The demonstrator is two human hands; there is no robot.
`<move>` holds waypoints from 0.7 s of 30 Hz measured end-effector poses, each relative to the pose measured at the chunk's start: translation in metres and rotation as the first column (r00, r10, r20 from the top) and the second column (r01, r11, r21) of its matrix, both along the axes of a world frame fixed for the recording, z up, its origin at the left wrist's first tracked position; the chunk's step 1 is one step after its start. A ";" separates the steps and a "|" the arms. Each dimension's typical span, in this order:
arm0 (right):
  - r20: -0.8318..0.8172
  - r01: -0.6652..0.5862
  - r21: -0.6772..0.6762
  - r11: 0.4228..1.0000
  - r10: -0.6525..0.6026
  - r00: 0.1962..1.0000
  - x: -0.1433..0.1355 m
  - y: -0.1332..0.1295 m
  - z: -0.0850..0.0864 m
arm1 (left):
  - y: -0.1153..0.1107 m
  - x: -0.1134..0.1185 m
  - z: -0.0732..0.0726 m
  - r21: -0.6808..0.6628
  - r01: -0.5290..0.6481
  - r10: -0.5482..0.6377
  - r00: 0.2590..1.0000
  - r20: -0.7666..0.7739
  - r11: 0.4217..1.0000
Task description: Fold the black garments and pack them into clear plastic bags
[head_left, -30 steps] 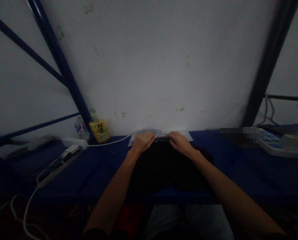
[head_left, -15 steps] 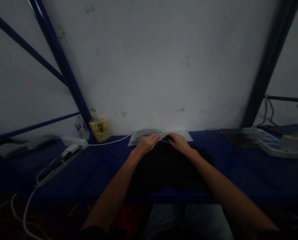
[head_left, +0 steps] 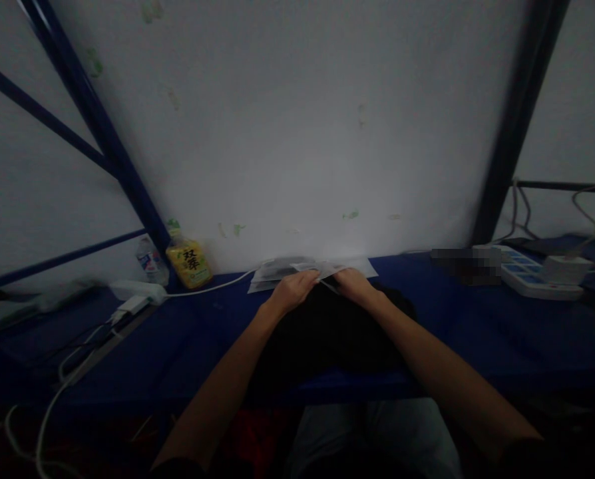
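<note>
My left hand (head_left: 296,291) is closed, its thumb and fingers pinching the edge of a thin whitish sheet (head_left: 330,269), paper or plastic, I cannot tell which. Close by on the right, my right hand (head_left: 356,287) is curled at the same sheet, its fingertips partly hidden. Beneath both hands and forearms a black cloth (head_left: 327,339) lies bunched on the blue table; its folds are too dark to make out. Just behind the hands, flat whitish sheets or packets (head_left: 270,274) lie against the wall.
At the back left stand a yellow-labelled bottle (head_left: 190,263) and a clear bottle (head_left: 152,261). A white power strip (head_left: 132,291) with cables lies left on the blue table (head_left: 178,346). On the right are a white-and-blue panel (head_left: 532,273) and a plugged adapter (head_left: 567,269). Blue metal posts (head_left: 112,153) frame the wall.
More of the whitish sheet now shows raised between my hands, and my right fingers are more tucked behind it. The whole view has shifted slightly.
</note>
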State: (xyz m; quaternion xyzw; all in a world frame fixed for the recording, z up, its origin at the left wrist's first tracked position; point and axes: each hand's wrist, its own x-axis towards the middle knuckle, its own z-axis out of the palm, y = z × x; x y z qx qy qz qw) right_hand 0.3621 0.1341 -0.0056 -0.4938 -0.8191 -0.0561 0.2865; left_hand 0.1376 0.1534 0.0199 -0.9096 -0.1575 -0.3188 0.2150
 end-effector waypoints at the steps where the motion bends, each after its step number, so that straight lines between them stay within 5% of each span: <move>1: -0.002 0.033 0.007 0.999 -0.033 0.999 -0.002 -0.002 0.003 | -0.001 0.000 0.001 0.000 0.000 0.000 1.000 0.020 1.000; 6: 0.000 0.089 0.072 0.993 -0.089 0.996 -0.001 -0.008 0.015 | -0.001 -0.001 0.010 0.023 -0.064 0.063 0.997 0.045 0.998; 12: -0.229 -0.098 0.321 0.942 0.178 0.957 0.010 -0.023 0.025 | 0.019 -0.012 0.012 -0.068 -0.133 0.142 0.979 0.149 0.989; 17: -0.668 0.154 0.381 0.911 0.156 0.728 0.011 -0.034 0.044 | 0.041 -0.012 0.018 -0.100 -0.181 0.195 0.969 0.154 0.978; 21: -0.829 0.316 0.307 0.898 0.089 0.552 0.019 -0.040 0.061 | 0.048 0.006 0.019 -0.126 -0.387 0.378 0.922 -0.087 0.914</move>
